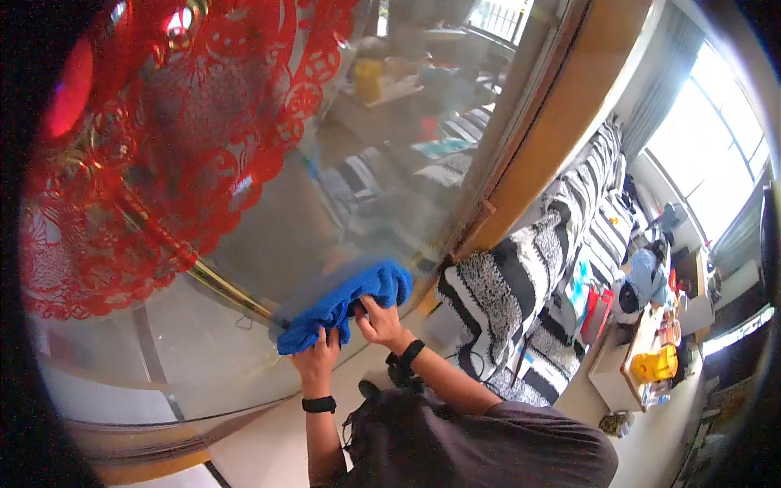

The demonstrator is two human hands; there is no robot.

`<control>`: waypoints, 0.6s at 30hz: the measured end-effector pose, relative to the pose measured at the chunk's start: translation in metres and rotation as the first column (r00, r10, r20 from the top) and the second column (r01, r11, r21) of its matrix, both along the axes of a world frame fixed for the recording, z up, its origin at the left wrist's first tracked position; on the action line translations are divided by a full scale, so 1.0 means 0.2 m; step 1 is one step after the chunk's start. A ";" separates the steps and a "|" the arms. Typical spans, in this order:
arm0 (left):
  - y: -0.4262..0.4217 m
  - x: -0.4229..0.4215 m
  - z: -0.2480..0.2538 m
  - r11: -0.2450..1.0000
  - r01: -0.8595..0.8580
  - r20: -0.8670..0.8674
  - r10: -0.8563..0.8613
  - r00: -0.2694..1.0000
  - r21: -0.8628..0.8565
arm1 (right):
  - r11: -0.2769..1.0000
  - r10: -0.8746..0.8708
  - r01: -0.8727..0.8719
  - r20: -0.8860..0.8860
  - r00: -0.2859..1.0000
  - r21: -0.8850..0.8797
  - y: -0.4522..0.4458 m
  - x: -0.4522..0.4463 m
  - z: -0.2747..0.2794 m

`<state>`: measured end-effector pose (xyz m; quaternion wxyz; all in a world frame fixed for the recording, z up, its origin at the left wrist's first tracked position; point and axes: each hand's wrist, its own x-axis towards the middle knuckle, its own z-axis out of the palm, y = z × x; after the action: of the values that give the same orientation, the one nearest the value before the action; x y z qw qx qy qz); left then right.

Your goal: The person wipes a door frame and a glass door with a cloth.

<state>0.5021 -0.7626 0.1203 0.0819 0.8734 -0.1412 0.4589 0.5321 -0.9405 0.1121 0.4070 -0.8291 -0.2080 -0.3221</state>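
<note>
A bunched blue cloth (346, 302) lies against the lower part of a large glass pane (358, 220). My left hand (317, 359) grips the cloth's near left end, its fingers closed on the folds. Higher and to the right, my right hand (381, 324) is closed on the cloth's other part, with the thumb on top. Dark bands circle both wrists. Some fingertips are hidden in the fabric. Red lace-like paper cutouts (220, 187) show at the upper left of the glass, and a gold-coloured strip (232, 294) runs diagonally up to the cloth.
A wooden frame (561, 114) borders the glass on the right. Beyond it stands a sofa with a black-and-white striped cover (512, 276). A person (643, 276) is near a table (622, 370) with a yellow container (655, 363). A bright window (716, 130) is behind.
</note>
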 end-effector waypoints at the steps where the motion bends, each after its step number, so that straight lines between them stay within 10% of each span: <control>1: 0.01 -0.02 0.01 1.000 0.018 -0.041 -0.019 0.999 -0.014 | 1.000 -0.014 0.015 0.026 1.000 -0.015 0.00 -0.02 0.02; 10: 0.01 -0.06 0.17 0.975 -0.053 -0.001 0.054 0.999 -0.214 | 0.953 0.274 -0.293 -0.194 0.942 -0.075 -0.04 0.07 0.22; 18: -0.23 0.10 0.55 0.895 0.075 0.108 -0.030 0.994 -0.441 | 0.929 0.370 -0.371 0.113 0.922 -0.015 -0.11 0.23 0.69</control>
<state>0.5211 -0.8080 0.2305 0.2843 0.8038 -0.0605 0.5191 0.5776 -0.9634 0.2503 0.4507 -0.7538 -0.3827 -0.2867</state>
